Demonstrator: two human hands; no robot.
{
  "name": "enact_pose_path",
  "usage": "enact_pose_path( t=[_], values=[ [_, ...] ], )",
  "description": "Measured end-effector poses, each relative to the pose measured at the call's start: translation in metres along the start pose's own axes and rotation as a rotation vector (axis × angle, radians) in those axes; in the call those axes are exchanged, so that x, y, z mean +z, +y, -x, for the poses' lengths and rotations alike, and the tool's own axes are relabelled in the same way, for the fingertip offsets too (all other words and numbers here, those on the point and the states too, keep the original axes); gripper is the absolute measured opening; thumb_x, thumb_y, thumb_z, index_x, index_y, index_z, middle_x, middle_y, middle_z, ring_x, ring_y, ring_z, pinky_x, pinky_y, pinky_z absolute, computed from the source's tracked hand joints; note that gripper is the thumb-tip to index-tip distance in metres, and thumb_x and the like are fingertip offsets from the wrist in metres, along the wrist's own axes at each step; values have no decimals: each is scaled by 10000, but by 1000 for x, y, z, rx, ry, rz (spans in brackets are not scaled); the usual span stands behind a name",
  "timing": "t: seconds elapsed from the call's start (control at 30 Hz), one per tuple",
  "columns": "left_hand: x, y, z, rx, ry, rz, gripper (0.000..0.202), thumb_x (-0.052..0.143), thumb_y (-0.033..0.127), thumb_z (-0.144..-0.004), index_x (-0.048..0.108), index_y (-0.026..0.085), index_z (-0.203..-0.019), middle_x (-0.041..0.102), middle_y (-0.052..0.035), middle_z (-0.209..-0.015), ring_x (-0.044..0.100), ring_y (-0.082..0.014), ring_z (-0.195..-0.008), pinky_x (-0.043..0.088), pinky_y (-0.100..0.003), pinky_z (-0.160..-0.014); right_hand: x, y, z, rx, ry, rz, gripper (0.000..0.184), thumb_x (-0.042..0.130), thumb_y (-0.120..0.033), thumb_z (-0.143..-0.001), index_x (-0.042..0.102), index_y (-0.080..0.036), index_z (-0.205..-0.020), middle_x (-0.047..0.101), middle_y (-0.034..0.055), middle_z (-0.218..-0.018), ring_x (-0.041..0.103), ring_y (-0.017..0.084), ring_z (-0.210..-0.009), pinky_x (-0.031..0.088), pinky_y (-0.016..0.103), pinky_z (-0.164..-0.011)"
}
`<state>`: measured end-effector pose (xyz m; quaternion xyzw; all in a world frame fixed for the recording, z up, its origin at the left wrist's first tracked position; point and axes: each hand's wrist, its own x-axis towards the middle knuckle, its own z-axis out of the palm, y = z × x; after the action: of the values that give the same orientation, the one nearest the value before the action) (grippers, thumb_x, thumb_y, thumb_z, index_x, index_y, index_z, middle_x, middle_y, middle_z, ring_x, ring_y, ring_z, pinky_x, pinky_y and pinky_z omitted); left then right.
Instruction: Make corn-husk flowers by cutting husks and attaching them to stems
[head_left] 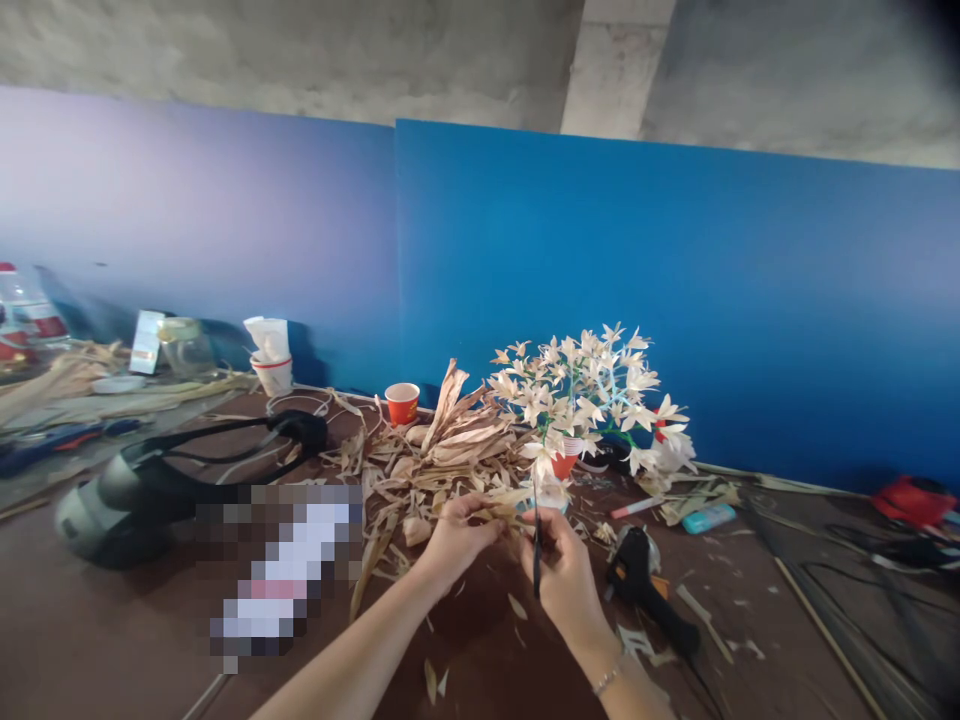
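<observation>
My left hand (pixel 459 540) is closed, its thumb and fingers pinching a pale strip of dried corn husk (pixel 511 498). Close on its right, my right hand (pixel 564 575) grips a pair of scissors (pixel 537 552) with dark handles, the blades pointing away from me beside the strip. How far the blades are apart cannot be made out. Behind both hands lies a heap of dried husks (pixel 457 440). A bunch of cream husk flowers (pixel 585 385) on green stems stands behind my right hand, in front of the blue panel.
A black glue gun (pixel 651 590) lies right of my right hand, near a turquoise packet (pixel 709 518). An orange paper cup (pixel 403 404) stands behind the heap. On the left are a grey-black headset (pixel 127 505) and a blurred-out object (pixel 289 570). A blue panel (pixel 510 240) closes off the back.
</observation>
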<state>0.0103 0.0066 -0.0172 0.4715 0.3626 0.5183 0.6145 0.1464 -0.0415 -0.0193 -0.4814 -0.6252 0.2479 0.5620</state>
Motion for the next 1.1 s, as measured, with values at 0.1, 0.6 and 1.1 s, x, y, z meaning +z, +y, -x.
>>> enact_pose_path(
  t=[0.1, 0.6, 1.1],
  values=[
    [4, 4, 3, -17, 50, 8, 167, 721, 177, -507, 624, 139, -638, 630, 13, -539, 546, -106, -472, 414, -203, -491, 0, -1, 0, 1, 2, 3, 156, 537, -195, -759, 535, -143, -906, 613, 83, -868, 584, 169, -749, 481, 266, -718],
    [-23, 17, -14, 81, 182, -49, 283, 758, 325, -479, 655, 133, -660, 681, -40, -634, 621, -177, -606, 477, -273, -598, -6, -7, -1, 49, -85, 4, 158, 545, -225, -741, 539, -152, -881, 580, 21, -738, 545, 136, -656, 454, 220, -630],
    [-24, 29, -7, -24, 98, -43, 232, 733, 339, -558, 656, 125, -604, 653, -46, -591, 543, -119, -475, 398, -209, -449, -13, 1, -1, 4, -248, 235, 290, 520, -137, -688, 610, -168, -962, 661, 52, -786, 601, 184, -693, 469, 284, -674]
  ],
)
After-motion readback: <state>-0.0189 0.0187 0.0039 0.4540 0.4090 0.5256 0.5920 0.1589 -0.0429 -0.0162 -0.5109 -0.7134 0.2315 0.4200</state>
